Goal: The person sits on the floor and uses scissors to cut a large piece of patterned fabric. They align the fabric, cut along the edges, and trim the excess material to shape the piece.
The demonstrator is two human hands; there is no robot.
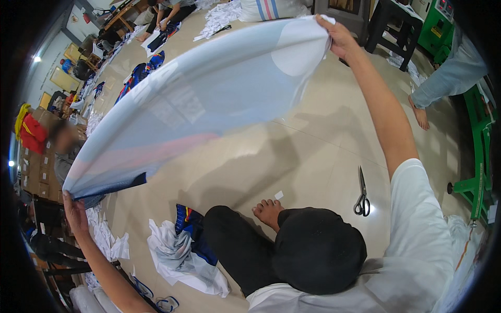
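Observation:
A large, thin sheet of pale fabric (209,88) is stretched up in the air between my hands, billowing in the middle. Faint red, a pale round patch and a dark navy edge show on it. My left hand (76,215) is closed on its lower left corner, and my right hand (340,39) grips the upper right end, arm raised far out. Black-handled scissors (361,195) lie on the floor to the right, apart from both hands. By my black-trousered leg sits a crumpled pile of white and navy cloth (180,255).
Green machine legs (477,156) and another person's bare foot (420,116) are at the right. A black stool (391,31) stands behind. White scraps (222,18) lie at the far side, where another person sits. Stacked cartons (39,172) and a blurred person (65,141) are left.

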